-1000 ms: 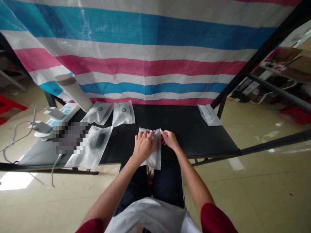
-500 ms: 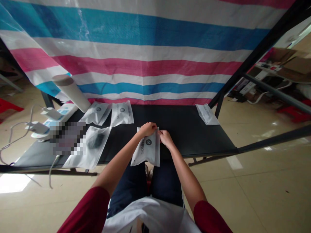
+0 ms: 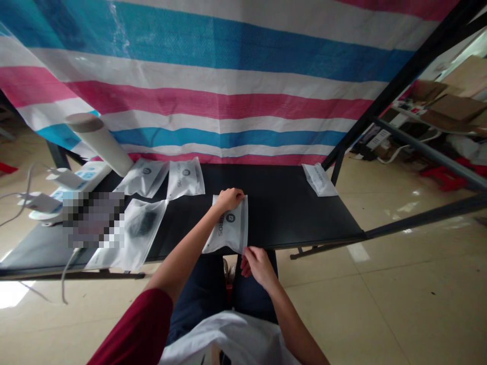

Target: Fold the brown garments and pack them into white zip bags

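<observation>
- Right hand (image 3: 257, 264) has moved to the near corner of the white pouch (image 3: 233, 230), pinching it.
- Left hand (image 3: 230, 198), fingers curled, grips the pouch's far end.

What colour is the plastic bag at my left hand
The plastic bag is frosted white with dark print, seen in the head view.

Seemingly a makeshift workshop, striped tarpaulin (image 3: 220, 76), cardboard boxes (image 3: 456, 108), tiled floor (image 3: 429, 304)
</observation>
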Tool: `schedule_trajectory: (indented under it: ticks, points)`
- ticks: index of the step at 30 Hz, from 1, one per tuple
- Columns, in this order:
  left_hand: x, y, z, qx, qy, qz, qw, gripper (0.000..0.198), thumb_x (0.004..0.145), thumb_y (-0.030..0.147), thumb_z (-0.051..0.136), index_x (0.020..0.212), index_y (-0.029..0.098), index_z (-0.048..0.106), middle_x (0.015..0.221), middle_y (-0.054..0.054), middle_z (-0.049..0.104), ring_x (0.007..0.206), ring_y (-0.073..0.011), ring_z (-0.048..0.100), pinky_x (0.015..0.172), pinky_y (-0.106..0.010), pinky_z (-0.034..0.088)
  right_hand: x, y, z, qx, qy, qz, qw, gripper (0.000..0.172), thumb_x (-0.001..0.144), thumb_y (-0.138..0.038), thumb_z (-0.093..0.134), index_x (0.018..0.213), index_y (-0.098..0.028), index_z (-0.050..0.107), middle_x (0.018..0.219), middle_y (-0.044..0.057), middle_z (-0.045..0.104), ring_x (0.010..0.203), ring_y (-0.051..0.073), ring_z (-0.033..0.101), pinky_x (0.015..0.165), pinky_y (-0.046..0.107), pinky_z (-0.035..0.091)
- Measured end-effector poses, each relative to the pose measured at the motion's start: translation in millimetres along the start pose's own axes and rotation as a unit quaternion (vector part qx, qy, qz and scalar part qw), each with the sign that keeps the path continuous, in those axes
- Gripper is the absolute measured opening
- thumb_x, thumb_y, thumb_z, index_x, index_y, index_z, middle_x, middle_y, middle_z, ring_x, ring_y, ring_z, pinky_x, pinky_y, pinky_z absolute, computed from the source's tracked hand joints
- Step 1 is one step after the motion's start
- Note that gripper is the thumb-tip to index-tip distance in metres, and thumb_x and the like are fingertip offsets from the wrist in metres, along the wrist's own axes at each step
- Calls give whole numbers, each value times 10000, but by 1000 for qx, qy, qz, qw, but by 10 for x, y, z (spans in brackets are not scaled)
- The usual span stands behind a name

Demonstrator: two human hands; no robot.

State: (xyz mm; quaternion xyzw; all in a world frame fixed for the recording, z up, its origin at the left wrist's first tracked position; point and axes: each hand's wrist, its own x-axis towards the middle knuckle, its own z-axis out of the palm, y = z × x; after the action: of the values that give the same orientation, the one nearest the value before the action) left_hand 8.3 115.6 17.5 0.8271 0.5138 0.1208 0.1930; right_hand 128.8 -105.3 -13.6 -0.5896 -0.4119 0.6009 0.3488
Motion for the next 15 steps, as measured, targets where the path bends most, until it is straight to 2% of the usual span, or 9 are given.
schedule_trajectory:
  ticks: [3, 7, 9, 11, 15]
  points:
    - [-96, 43, -86, 5, 40, 3, 999, 265, 926, 357, 477, 981, 263, 720, 1005, -53, 731, 1076, -289, 606, 943, -443, 428, -4, -1, -71, 10, 5, -7, 1000, 500, 842, -668, 502, 833, -174, 570, 636, 9, 620, 450, 134, 588, 377, 211, 436]
    - [-496, 76, -144, -5, 186, 58, 981, 350, 947, 415, 464, 1202, 232, 618, 1245, -92, 622, 1186, -294, 509, 1001, -478, 416, 106, -72, -218, 37, 69, -67, 995, 548, 849, -646, 518, 1204, -229, 492, 881, 22, 658, 563, 139, 642, 417, 225, 500]
    - [-745, 50, -85, -23, 226, 74, 971, 398, 952, 403, 462, 1285, 202, 548, 1292, -123, 564, 1209, -285, 493, 1035, -482, 412, 251, -121, -272, 37, 65, -85, 994, 517, 870, -621, 492, 1209, -231, 508, 912, 30, 651, 605, 141, 648, 455, 241, 529]
    - [-955, -11, 38, -44, 240, 61, 968, 462, 957, 405, 458, 1362, 184, 463, 1359, -159, 488, 1269, -300, 460, 1056, -508, 410, 449, -171, -298, 15, 46, -97, 994, 457, 891, -581, 466, 1143, -214, 572, 889, 38, 648, 618, 149, 642, 471, 252, 533]
    - [-1143, -172, 350, -78, 231, 59, 968, 547, 997, 391, 375, 1483, 167, 263, 1464, -214, 392, 1398, -320, 372, 1091, -561, 393, 857, -311, -286, -97, 28, -134, 986, 364, 902, -461, 478, 1055, -192, 669, 823, 59, 686, 672, 194, 655, 531, 270, 516]
